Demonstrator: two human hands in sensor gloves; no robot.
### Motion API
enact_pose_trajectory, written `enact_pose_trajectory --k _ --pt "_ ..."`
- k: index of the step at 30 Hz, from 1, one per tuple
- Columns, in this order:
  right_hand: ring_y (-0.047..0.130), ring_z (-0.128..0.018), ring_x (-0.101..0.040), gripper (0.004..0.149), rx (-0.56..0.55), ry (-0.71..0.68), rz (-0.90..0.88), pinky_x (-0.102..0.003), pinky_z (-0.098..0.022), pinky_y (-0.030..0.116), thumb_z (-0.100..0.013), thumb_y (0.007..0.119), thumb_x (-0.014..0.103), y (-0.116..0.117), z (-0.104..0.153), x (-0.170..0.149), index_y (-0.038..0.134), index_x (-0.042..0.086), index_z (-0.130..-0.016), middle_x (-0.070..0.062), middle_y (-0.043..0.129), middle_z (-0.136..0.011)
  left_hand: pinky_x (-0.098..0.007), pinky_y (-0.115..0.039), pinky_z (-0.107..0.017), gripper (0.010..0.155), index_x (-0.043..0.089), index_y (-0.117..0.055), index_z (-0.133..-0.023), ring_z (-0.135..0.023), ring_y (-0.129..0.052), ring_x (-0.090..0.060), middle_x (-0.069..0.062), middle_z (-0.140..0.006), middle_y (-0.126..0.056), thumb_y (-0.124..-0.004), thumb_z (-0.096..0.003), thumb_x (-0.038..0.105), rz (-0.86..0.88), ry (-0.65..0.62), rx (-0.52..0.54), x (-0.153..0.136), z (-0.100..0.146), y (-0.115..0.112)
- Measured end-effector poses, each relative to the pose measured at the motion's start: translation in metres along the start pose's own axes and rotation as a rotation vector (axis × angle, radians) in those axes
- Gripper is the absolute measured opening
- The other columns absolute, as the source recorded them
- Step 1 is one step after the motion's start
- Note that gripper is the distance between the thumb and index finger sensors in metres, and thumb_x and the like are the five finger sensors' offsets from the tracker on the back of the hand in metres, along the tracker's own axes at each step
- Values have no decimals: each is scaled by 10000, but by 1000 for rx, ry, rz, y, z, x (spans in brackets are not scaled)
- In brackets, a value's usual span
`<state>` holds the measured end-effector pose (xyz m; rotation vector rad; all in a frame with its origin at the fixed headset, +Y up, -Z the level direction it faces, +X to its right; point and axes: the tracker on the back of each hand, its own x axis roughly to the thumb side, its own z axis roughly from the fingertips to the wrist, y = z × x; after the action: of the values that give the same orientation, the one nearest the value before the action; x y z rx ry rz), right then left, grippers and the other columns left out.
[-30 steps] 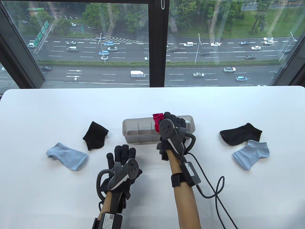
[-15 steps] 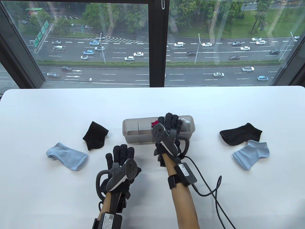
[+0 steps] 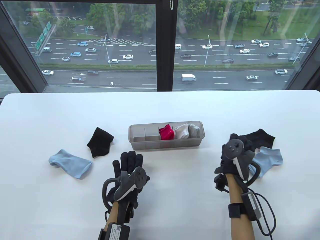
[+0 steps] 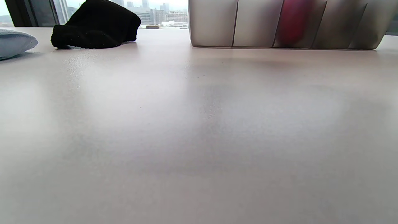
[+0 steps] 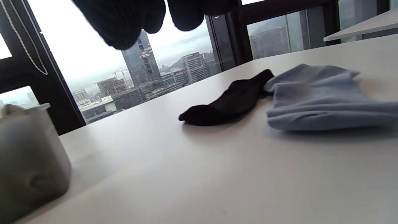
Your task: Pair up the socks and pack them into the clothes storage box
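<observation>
Socks are lying in three places: a red pair [image 3: 166, 132], a white pair [image 3: 181, 131] and a grey pair [image 3: 194, 130] are sitting rolled in the right-hand compartments of the clothes storage box [image 3: 140, 143] at mid-frame, a black sock [image 3: 99, 142] and a light blue sock [image 3: 70, 163] are resting to its left, and another black sock [image 3: 260, 138] and light blue sock [image 3: 269, 158] are touching each other at right. The left hand [image 3: 127, 172] is lying flat on the worktop [image 3: 160, 107], fingers straight. The right hand [image 3: 236, 155] is hovering over the right-hand socks, fingers loosely hanging and holding nothing.
</observation>
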<state>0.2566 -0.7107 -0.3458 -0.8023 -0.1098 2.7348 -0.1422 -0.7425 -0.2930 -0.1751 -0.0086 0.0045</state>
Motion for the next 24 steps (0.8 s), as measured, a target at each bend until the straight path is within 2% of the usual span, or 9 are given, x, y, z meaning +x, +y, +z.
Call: enact_pose_trajectory --k 2,5,9,11,13,14,19,23,24 --pt "383 -1117 -402 652 43 67 54 -530 -850 330 -569 762 373 8 -11 -26 474 230 -1135 -160 434 -1238 -517 -45 -845 800 354 17 -1060 -1124 84 -240 64 -1182 90 -512 -517 608 -8 1 -1 1 -1 0" --pt "377 -1117 -402 684 190 193 105 -537 -850 354 -559 778 373 22 -25 -64 453 214 -1139 -161 424 -1238 -518 -45 -845 799 354 16 -1061 -1125 82 -240 65 -1182 89 -512 -517 608 -2 -5 -4 2 -1 -1" --pt "391 -1110 -393 697 278 229 65 -533 -833 455 -551 786 364 31 -30 -82 438 209 -1136 -139 386 -1231 -522 -55 -845 800 349 14 -1063 -1127 72 -248 55 -1187 79 -511 -518 610 4 -20 -13 4 -1 -1" --pt "604 -1015 -363 619 188 202 148 -474 -779 584 -523 843 326 26 -30 -78 604 204 -1081 -131 595 -1143 -525 -60 -845 801 347 13 -1064 -1129 66 -252 50 -1190 74 -511 -518 610 8 -28 -11 5 0 -1" --pt "834 -828 -285 469 153 152 271 -409 -665 725 -506 861 333 20 -29 -74 754 250 -955 -81 799 -969 -528 -68 -846 801 344 11 -1065 -1134 51 -260 43 -1197 60 -511 -519 610 24 -37 -16 7 1 0" --pt "892 -745 -252 451 178 118 266 -383 -617 762 -499 865 348 18 -29 -72 777 241 -929 -76 852 -892 -530 -73 -847 800 344 8 -1066 -1141 35 -263 39 -1206 37 -512 -518 609 39 -44 -19 8 2 1" --pt "945 -602 -227 449 228 18 96 -365 -518 801 -530 841 362 8 -16 -48 769 163 -925 -115 909 -768 -591 -259 -861 730 294 -96 -1108 -1195 -283 -343 -53 -1275 -302 -466 -541 568 182 -110 -46 13 5 7" --pt "958 -578 -220 448 225 -183 -85 -366 -504 811 -534 840 369 -6 19 3 769 152 -919 -115 924 -741 -600 -430 -843 723 241 -233 -1148 -1134 -573 -389 -111 -1217 -598 -446 -541 572 306 -187 -39 17 8 11" --pt "955 -604 -221 446 234 -257 -156 -378 -528 806 -539 834 372 -6 36 21 763 156 -923 -111 918 -753 -602 -446 -837 746 193 -263 -1149 -1097 -648 -403 -131 -1178 -680 -445 -538 580 351 -211 -38 18 9 11"
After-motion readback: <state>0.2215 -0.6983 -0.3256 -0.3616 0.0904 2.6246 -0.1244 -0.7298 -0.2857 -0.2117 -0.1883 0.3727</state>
